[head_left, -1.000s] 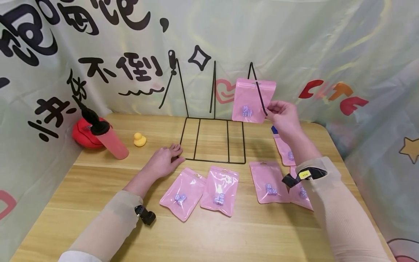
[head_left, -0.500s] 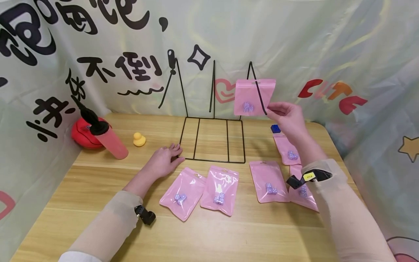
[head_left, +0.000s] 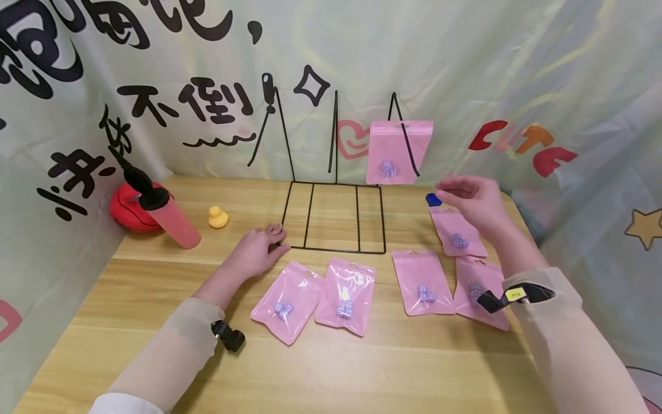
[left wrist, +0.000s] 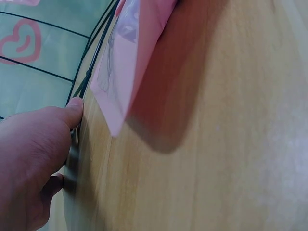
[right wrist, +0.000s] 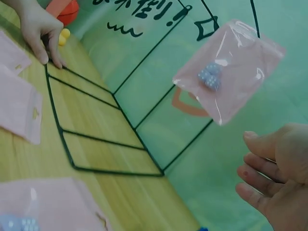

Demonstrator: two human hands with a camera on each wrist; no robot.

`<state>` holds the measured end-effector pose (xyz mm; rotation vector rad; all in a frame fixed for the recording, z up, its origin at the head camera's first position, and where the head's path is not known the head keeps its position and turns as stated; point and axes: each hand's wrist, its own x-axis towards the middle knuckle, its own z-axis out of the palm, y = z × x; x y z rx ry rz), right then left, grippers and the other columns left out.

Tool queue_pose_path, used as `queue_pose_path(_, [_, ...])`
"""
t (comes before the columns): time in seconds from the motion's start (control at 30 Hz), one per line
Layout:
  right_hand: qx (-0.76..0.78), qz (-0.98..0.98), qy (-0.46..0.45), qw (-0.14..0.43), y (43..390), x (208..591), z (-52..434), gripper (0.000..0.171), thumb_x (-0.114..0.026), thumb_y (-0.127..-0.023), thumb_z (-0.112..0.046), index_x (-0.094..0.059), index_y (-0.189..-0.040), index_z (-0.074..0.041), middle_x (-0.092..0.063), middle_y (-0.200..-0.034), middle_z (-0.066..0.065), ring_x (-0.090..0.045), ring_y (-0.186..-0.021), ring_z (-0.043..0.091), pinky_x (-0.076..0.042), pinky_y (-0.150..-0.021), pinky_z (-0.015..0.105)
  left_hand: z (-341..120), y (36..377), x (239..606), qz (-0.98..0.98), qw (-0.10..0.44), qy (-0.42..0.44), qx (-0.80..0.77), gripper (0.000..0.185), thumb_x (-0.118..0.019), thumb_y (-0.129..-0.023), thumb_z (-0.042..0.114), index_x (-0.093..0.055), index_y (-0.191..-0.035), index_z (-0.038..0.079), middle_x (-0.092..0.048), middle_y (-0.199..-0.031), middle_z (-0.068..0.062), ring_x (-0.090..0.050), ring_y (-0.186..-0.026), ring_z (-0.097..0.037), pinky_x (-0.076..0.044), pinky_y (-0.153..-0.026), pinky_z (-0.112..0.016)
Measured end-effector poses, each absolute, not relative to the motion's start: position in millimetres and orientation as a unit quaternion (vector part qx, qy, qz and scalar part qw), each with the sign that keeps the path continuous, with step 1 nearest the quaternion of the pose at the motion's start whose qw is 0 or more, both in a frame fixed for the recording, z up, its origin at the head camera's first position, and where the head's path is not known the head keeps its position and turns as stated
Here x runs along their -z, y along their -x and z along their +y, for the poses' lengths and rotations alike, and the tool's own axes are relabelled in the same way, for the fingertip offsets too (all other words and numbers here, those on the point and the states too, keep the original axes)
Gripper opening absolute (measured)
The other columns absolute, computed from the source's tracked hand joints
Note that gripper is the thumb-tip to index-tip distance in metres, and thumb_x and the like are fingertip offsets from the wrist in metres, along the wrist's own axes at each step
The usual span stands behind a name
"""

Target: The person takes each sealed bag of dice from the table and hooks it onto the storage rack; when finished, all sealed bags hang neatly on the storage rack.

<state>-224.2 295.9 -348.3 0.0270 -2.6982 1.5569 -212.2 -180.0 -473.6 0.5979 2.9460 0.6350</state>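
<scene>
My left hand (head_left: pixel 254 251) is at the near left corner of a black wire display rack (head_left: pixel 357 218), its thumb and fingers on either side of the wire. From the rack's right hook hangs a pink zip bag (head_left: pixel 383 148) with small purple dotted dice inside. To the right of that bag, my right hand (head_left: pixel 473 198) is in the air with loosely bent fingers and holds nothing. In the right wrist view a gap separates the fingertips (right wrist: pixel 249 136) from the hanging bag (right wrist: pixel 236 72). The left and middle hooks carry no bags.
Two pink dice bags (head_left: pixel 289 293) lie before the rack, with several more (head_left: pixel 421 276) at the right. A blue block (head_left: pixel 433 199) sits behind those. Leftward stand a yellow duck (head_left: pixel 218 217), a pink cylinder with black top (head_left: pixel 178 224) and a red pouch (head_left: pixel 126 210).
My right hand has let go of the hanging bag and drawn back to the right and down. The bag now hangs from the hook by itself. My left hand stays at the rack corner.
</scene>
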Motion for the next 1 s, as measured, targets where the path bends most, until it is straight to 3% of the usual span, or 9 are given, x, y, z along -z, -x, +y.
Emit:
queue_pose_path(0.13, [-0.488,-0.873,0.012,-0.007,214,355,311,0.051,-0.074,-0.101,-0.038,-0.065,-0.139,-0.005,-0.071,-0.124,0.001,-0.067,-0.107,0.007,-0.054,-0.088,0.012,-180,214,472,0.959,0.038,-0.193,-0.206,0.053,-0.063,-0.108,0.039,-0.058,-0.148,0.004,-0.046,-0.157,-0.011,-0.038,-0.151,-0.034,-0.029,-0.124,-0.056])
queue_pose_path(0.3, [-0.460,-0.887,0.024,-0.020,209,367,329,0.053,-0.073,-0.101,-0.040,-0.065,-0.140,-0.005,-0.068,-0.133,0.012,-0.066,-0.108,0.010,-0.055,-0.087,0.012,-181,215,469,0.958,0.033,-0.194,-0.209,0.053,-0.064,-0.108,0.038,-0.058,-0.148,0.003,-0.046,-0.157,-0.013,-0.038,-0.151,-0.035,-0.028,-0.124,-0.056])
queue_pose_path(0.57, [-0.380,-0.924,0.035,-0.036,207,392,357,0.048,-0.071,-0.104,-0.033,-0.065,-0.139,-0.001,-0.066,-0.133,0.023,-0.062,-0.117,0.034,-0.050,-0.078,0.010,-182,213,470,0.959,0.041,-0.188,-0.208,0.054,-0.062,-0.108,0.040,-0.056,-0.149,0.005,-0.045,-0.158,-0.011,-0.036,-0.152,-0.034,-0.026,-0.125,-0.057])
queue_pose_path(0.73, [-0.342,-0.935,0.067,-0.058,206,408,375,0.055,-0.073,-0.102,-0.034,-0.061,-0.141,0.003,-0.062,-0.132,0.028,-0.058,-0.117,0.044,-0.055,-0.077,0.021,-181,212,472,0.958,0.038,-0.196,-0.205,0.054,-0.063,-0.108,0.040,-0.057,-0.149,0.004,-0.046,-0.157,-0.012,-0.038,-0.151,-0.034,-0.028,-0.124,-0.058])
queue_pose_path(0.93, [-0.329,-0.935,0.111,-0.076,203,419,384,0.068,-0.073,-0.100,-0.045,-0.056,-0.141,0.007,-0.057,-0.133,0.031,-0.054,-0.116,0.047,-0.057,-0.096,0.055,-180,212,473,0.957,0.032,-0.199,-0.206,0.053,-0.064,-0.108,0.038,-0.059,-0.147,0.003,-0.048,-0.155,-0.013,-0.040,-0.150,-0.034,-0.030,-0.123,-0.058])
queue_pose_path(1.0, [-0.325,-0.934,0.126,-0.084,203,422,385,0.070,-0.073,-0.100,-0.047,-0.055,-0.141,0.008,-0.056,-0.130,0.031,-0.054,-0.114,0.046,-0.055,-0.097,0.057,-181,211,473,0.958,0.034,-0.196,-0.206,0.053,-0.064,-0.108,0.038,-0.058,-0.147,0.003,-0.048,-0.156,-0.012,-0.039,-0.150,-0.034,-0.030,-0.123,-0.058])
